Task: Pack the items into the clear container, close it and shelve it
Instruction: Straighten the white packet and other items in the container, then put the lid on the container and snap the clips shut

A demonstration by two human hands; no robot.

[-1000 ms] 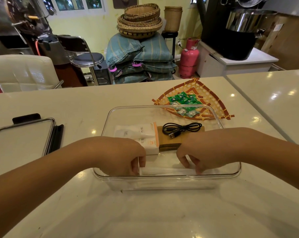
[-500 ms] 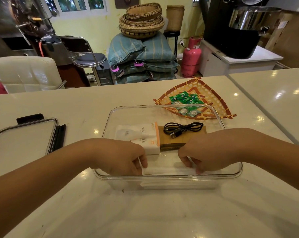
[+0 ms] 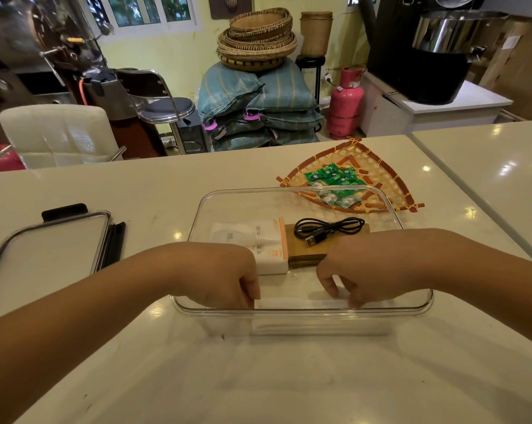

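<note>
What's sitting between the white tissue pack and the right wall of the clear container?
In the head view, a brown stack with a coiled black USB cable on top lies beside the white tissue pack, toward the clear container's right wall.

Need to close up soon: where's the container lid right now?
In the head view the lid lies flat on the counter at far left, apart from the clear container, beyond the left hand.

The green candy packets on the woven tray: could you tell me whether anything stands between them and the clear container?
Nothing visible blocks them. The green candy packets lie in the woven tray just beyond the clear container, whose top is open; its lid rests apart to the left. Both hands are inside the container.
</note>
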